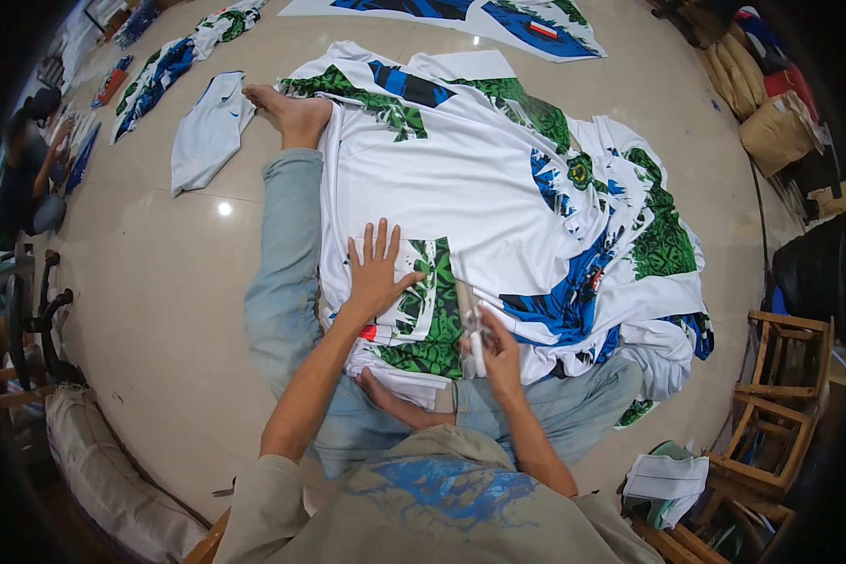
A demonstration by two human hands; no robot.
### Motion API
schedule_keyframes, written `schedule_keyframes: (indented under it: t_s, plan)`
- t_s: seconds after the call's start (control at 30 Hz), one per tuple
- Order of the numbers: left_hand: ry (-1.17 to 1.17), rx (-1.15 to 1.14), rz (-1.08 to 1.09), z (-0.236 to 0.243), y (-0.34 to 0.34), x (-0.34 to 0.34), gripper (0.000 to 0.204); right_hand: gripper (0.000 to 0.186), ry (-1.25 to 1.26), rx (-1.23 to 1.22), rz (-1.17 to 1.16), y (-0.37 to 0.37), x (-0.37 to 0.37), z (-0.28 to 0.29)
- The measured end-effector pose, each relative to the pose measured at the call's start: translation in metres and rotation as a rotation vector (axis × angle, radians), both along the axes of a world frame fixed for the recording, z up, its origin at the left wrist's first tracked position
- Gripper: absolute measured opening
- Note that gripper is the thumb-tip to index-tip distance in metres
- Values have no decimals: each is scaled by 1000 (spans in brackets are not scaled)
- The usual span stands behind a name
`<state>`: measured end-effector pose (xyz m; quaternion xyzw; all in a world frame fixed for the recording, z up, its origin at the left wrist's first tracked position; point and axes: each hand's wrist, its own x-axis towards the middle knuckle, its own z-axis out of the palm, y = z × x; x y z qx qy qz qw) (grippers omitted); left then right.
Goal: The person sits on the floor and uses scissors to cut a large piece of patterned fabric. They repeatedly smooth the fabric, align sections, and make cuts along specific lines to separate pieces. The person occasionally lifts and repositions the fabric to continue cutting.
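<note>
My left hand (376,282) lies flat with fingers spread on a piece of white fabric printed with green and black patterns (432,346), pressing it down over my lap. My right hand (500,359) is closed around pale-handled scissors (475,344) at the right edge of that piece; motion blurs them and their blades are hard to make out. Beneath and beyond spreads a large heap of white fabric (414,174) with green and blue prints, rumpled on the right. My bare foot (296,115) rests against its far left edge.
A pale cut piece (211,132) lies on the tiled floor at the left, with printed pieces (164,75) beyond. More printed fabric (536,28) lies at the far side. Wooden frames (771,423) and brown packages (778,132) line the right. Another person (28,179) sits far left.
</note>
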<state>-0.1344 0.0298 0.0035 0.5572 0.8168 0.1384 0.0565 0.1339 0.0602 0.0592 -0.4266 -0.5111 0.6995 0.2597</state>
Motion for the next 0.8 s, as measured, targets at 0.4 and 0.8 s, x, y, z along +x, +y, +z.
schedule_keyframes:
  t_s: [0.4, 0.8]
  plan:
    - [-50, -115, 82, 0, -40, 3, 138, 54, 102, -471, -14, -20, -10, 7]
    - [-84, -123, 94, -2, -47, -1, 138, 60, 71, -307, -15, 4, -59, -10]
